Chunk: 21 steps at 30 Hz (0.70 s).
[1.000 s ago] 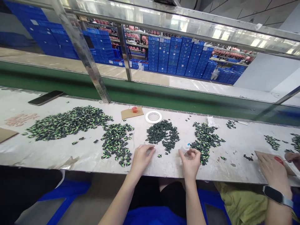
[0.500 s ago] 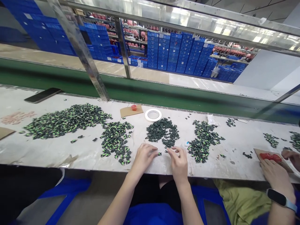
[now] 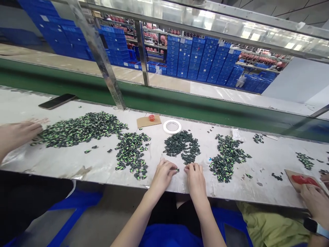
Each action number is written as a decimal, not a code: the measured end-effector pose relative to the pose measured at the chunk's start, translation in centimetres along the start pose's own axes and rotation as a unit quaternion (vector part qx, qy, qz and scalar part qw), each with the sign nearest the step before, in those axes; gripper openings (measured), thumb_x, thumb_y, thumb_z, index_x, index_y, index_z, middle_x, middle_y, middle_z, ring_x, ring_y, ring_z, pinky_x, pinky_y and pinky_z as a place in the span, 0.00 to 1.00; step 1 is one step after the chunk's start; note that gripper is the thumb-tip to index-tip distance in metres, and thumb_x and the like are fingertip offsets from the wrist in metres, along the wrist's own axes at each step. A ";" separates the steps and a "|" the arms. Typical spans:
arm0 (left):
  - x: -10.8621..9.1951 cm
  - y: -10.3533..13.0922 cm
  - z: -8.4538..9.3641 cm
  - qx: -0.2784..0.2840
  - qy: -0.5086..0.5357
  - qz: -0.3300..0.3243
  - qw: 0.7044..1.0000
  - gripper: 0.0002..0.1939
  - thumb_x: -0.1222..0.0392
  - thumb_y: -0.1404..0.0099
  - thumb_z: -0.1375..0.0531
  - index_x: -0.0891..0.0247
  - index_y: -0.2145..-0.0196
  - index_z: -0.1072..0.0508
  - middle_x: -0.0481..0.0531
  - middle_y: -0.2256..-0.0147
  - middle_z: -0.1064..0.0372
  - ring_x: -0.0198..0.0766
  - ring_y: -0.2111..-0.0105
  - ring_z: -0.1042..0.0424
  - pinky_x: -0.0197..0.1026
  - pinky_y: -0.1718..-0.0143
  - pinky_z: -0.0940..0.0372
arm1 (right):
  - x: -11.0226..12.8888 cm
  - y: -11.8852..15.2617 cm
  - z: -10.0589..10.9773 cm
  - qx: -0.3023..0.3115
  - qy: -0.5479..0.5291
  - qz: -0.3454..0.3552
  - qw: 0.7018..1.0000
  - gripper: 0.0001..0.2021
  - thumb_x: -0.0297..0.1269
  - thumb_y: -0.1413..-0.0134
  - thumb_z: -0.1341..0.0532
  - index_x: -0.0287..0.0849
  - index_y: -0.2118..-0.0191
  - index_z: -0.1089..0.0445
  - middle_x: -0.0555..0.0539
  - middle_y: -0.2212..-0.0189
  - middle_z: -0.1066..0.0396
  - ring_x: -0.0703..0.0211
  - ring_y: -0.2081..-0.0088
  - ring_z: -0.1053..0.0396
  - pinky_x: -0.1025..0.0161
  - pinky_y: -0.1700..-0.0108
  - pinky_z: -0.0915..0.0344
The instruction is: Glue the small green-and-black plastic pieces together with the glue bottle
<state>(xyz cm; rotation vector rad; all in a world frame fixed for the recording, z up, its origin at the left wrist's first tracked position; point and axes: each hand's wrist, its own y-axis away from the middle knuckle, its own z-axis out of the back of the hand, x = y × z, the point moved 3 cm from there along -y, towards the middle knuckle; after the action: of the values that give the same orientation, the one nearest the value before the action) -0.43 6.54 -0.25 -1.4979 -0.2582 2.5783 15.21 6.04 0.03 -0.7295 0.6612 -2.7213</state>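
Near the front of the worktable my left hand (image 3: pixel 163 173) is closed, thumb and forefinger pinching a small dark piece with a green spot (image 3: pixel 178 170). Just to its right, my right hand (image 3: pixel 195 175) has its fingertips pressed together; whatever they hold is hidden or too small to make out. A short gap separates the two hands. Right behind them lies a heap of small dark green pieces (image 3: pixel 177 142). Heaps of black-and-green pieces flank my hands, one on the left (image 3: pixel 131 154) and another on the right (image 3: pixel 224 163).
A white tape roll (image 3: pixel 172 127) and a cardboard scrap (image 3: pixel 142 122) with a red tub (image 3: pixel 151 118) sit behind the heaps. A phone (image 3: pixel 58 101) lies far left. One co-worker's hand (image 3: pixel 19 135) touches the large left heap; another's (image 3: pixel 312 197) rests by a red piece (image 3: pixel 304 180).
My right hand has drawn back from the dark heap's edge, its fingertips now together. My left hand now grips the small piece. A co-worker's hand has come in at the left. The view has shifted slightly.
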 end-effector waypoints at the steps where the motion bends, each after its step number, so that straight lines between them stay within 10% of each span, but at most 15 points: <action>1: 0.0 0.1 0.1 -0.004 0.016 0.012 1.000 0.07 0.68 0.43 0.38 0.59 0.70 0.23 0.52 0.69 0.26 0.44 0.63 0.28 0.47 0.58 0.31 | 0.1 0.0 0.2 -0.001 -0.027 -0.012 1.000 0.14 0.38 0.35 0.49 0.46 0.69 0.30 0.44 0.72 0.31 0.51 0.68 0.35 0.58 0.69 0.38; 14: -3.0 1.2 1.3 -0.044 0.089 0.000 0.995 0.08 0.60 0.38 0.39 0.57 0.62 0.20 0.53 0.65 0.22 0.43 0.61 0.26 0.46 0.55 0.32 | 0.9 0.2 2.2 -0.050 -0.446 -0.294 0.844 0.12 0.45 0.56 0.32 0.41 0.69 0.22 0.45 0.71 0.21 0.53 0.69 0.24 0.53 0.61 0.26; 21: -3.5 1.4 1.0 -0.049 0.063 0.005 0.997 0.07 0.60 0.39 0.38 0.56 0.64 0.20 0.52 0.67 0.22 0.42 0.63 0.26 0.46 0.57 0.33 | 2.3 0.8 1.7 -0.083 -0.453 -0.301 0.835 0.13 0.45 0.55 0.32 0.39 0.67 0.23 0.43 0.68 0.21 0.52 0.65 0.24 0.53 0.58 0.26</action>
<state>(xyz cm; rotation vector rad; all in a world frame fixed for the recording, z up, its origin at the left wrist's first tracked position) 0.33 4.37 2.90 -1.6908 -0.3680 2.4995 14.27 3.96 1.92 -2.3776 0.4551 -2.2922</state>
